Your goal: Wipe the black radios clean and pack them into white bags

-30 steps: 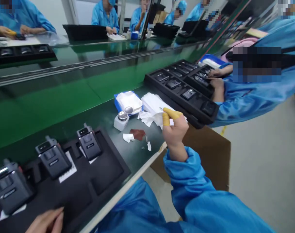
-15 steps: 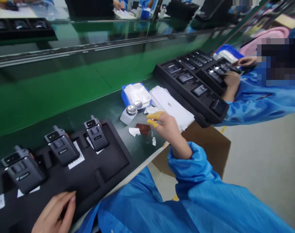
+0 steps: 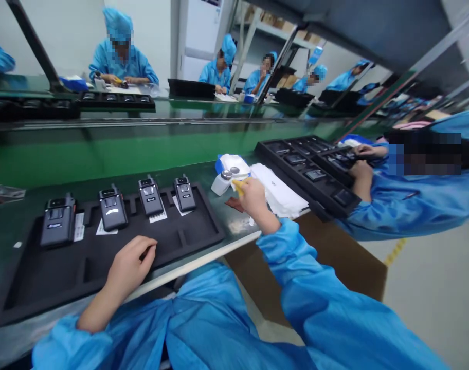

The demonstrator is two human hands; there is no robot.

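My right hand (image 3: 253, 200), with yellow finger cots on its fingertips, pinches what looks like a small white wipe (image 3: 234, 183), mostly hidden by the fingers. Those fingertips are close beside a white dispenser bottle (image 3: 220, 185) with a raised metal lid. A brown scrap (image 3: 234, 204) lies below them on the bench. My left hand (image 3: 132, 259) rests on the front part of a black foam tray (image 3: 203, 234), fingers curled, nothing visible in them. Several dark handheld radios (image 3: 150, 196) stand in a row along the tray's back, white labels under or beside them.
A blue box of white wipes (image 3: 218, 165) stands behind the bottle. White sheets (image 3: 278, 190) lie to its right, then another black tray (image 3: 315, 203) of devices where a co-worker's hands (image 3: 361, 172) work. Below the bench edge is a cardboard box (image 3: 307, 267).
My view has tilted up and shows more co-workers opposite. My right hand's fingers have closed near the bottle, and the white piece left of the brown scrap is gone from there.
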